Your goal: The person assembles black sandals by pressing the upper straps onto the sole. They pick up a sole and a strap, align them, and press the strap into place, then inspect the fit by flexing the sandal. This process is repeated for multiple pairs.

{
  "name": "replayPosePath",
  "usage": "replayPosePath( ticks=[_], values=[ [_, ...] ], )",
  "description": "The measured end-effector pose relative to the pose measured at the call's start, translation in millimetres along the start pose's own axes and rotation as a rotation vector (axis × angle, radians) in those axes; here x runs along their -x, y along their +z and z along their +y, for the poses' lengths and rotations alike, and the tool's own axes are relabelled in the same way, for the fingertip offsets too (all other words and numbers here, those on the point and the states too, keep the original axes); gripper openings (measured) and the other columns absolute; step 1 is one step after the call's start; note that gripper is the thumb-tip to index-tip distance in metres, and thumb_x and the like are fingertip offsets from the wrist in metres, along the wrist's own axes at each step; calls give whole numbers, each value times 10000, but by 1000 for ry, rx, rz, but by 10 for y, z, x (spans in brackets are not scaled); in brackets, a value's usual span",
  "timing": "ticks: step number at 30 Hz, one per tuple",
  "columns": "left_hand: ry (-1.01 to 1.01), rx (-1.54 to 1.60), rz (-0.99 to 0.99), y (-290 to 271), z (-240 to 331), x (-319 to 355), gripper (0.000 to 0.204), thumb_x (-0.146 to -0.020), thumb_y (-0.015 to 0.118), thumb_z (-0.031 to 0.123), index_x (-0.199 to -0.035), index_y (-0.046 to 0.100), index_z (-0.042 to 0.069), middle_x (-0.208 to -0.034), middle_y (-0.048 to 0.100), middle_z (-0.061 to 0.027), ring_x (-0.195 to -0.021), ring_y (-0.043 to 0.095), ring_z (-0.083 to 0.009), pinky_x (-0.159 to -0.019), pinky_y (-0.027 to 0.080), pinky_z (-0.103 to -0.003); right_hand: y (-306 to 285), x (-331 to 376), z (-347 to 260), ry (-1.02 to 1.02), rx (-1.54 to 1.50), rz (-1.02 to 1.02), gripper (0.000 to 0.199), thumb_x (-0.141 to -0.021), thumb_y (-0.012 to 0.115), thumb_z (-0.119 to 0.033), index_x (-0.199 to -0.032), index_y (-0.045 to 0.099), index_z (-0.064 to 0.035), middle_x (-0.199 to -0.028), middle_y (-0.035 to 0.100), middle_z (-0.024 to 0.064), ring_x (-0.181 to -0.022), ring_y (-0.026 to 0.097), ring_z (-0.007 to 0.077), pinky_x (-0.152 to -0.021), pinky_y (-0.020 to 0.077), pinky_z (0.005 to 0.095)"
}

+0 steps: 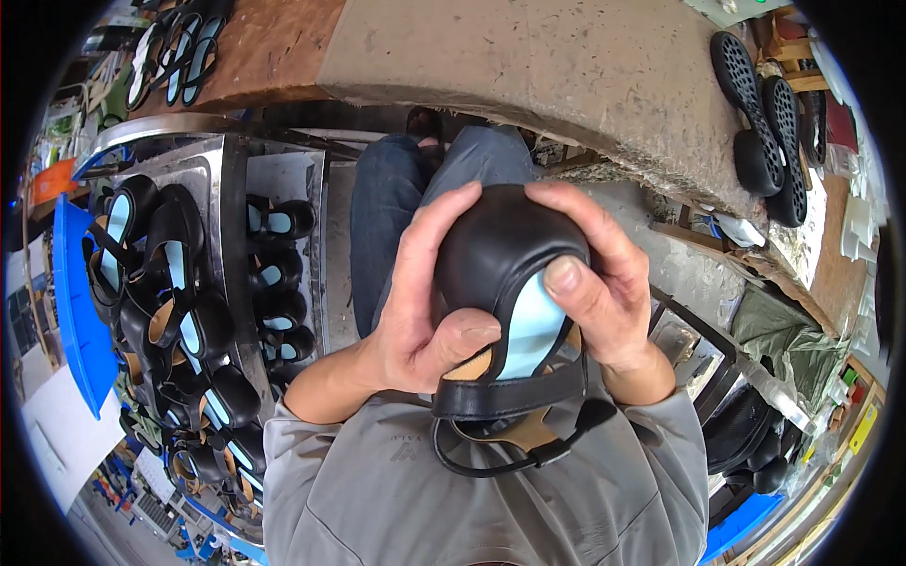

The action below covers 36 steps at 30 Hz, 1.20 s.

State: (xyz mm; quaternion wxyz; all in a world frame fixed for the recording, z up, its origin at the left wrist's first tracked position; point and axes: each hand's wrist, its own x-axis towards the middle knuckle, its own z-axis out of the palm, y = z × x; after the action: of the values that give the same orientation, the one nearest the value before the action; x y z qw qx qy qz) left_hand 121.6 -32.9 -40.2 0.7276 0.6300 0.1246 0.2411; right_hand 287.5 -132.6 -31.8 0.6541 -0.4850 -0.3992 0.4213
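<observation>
A black closed-toe sandal (pixel 505 243) with a light blue insole and ankle strap is held in front of my chest, its rounded toe pointing away from me. My left hand (pixel 429 302) wraps the left side of the toe, thumb by the insole's edge. On the opposite side my right hand (pixel 604 283) grips the upper, its thumb pressed at the rim of the opening. The buckled strap (pixel 510 396) hangs over the heel end, nearest my grey shirt. The sole is hidden from view.
At my left, a metal rack (pixel 226 198) carries many similar black shoes (pixel 212 321), beside a blue bin (pixel 80 302). A worn workbench (pixel 528 57) spans the far side, with black soles (pixel 755 113) at its right end and sandals (pixel 189 57) at its left.
</observation>
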Motion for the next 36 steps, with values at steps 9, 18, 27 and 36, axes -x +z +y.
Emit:
replayPosePath(
  ticks=[9, 18, 27, 36],
  values=[
    [-159, -317, 5, -288, 272, -157, 820, -753, 774, 305, -1382, 349, -6, -1322, 389, -179, -1249, 393, -296, -1063, 281, -365, 43, -246, 96, 8, 127, -71, 453, -844, 697, -112, -1258, 546, -9, -1044, 572, 101, -957, 563, 159, -834, 453, 279],
    [77, -206, 92, -309, 350, -179, 491, -800, 694, 215, -1231, 549, 31, -1357, 420, -222, -1251, 412, -335, -1039, 315, -437, 157, -224, 331, 168, -396, -332, 806, -954, 490, -444, -1480, 75, 4, -1489, 239, 153, -1370, 242, 235, -1115, 196, 343],
    [304, -488, 21, -233, 482, 48, 542, -657, 821, 157, -1141, 605, 43, -1295, 454, -232, -1138, 495, -329, -960, 401, -403, 329, -25, 188, 194, -564, -416, 832, -901, 624, -368, -1453, 140, 24, -1398, 337, 137, -1299, 328, 210, -1076, 273, 333],
    [428, -457, -52, -167, 672, 281, 536, -698, 805, 175, -1156, 563, 36, -1260, 475, -214, -1136, 485, -345, -961, 390, -430, 556, 182, -136, 275, -569, -337, 689, -896, 638, -376, -1350, 320, 33, -1210, 486, 88, -1147, 453, 153, -966, 382, 280]
  ],
)
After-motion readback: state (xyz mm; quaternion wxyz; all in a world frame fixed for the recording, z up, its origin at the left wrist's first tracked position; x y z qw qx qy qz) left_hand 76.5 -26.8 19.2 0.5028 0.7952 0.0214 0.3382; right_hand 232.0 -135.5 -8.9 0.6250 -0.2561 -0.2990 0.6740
